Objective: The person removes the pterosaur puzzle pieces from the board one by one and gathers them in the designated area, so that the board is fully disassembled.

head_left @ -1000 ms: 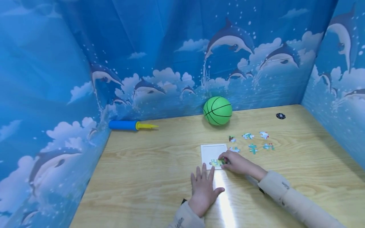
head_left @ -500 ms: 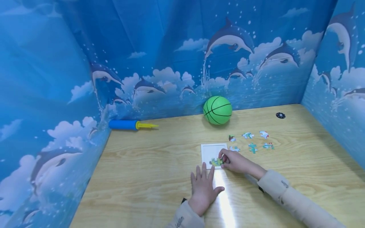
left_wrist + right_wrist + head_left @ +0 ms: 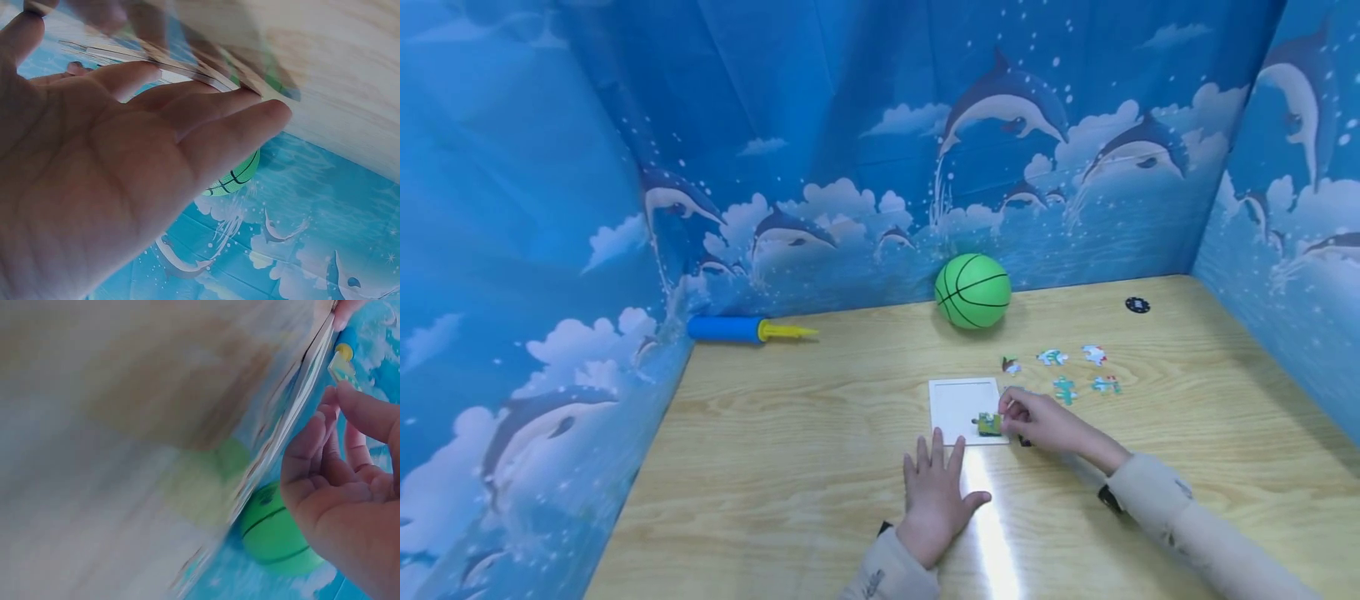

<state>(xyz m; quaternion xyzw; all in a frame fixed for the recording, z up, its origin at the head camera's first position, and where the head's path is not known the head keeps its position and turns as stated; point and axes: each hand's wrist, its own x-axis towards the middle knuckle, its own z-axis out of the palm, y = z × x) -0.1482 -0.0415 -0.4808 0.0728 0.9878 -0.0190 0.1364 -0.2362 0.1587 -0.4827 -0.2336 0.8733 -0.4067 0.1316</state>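
Note:
My right hand (image 3: 1037, 421) pinches a green-yellow jigsaw piece (image 3: 988, 424) between thumb and fingertips, over the lower right of a white square puzzle frame (image 3: 951, 408). In the right wrist view the jigsaw piece (image 3: 344, 372) sticks out from the thumb tip, clear of the board beside it. My left hand (image 3: 934, 504) lies with fingers spread on the table, its longest fingertips at the near edge of the frame. From the left wrist view, the left hand (image 3: 125, 156) has straight fingers and holds nothing.
Several loose jigsaw pieces (image 3: 1064, 390) lie right of the puzzle frame, one mostly covered by my right hand. Behind are a green ball (image 3: 973, 291) and a black poker chip (image 3: 1138, 305). A blue hand pump (image 3: 726, 329) lies back left. Dolphin-printed curtains (image 3: 850, 125) enclose the table.
My right hand has moved right, taking the jigsaw piece with it from the frame's bottom middle to its right side. The left hand has stayed put.

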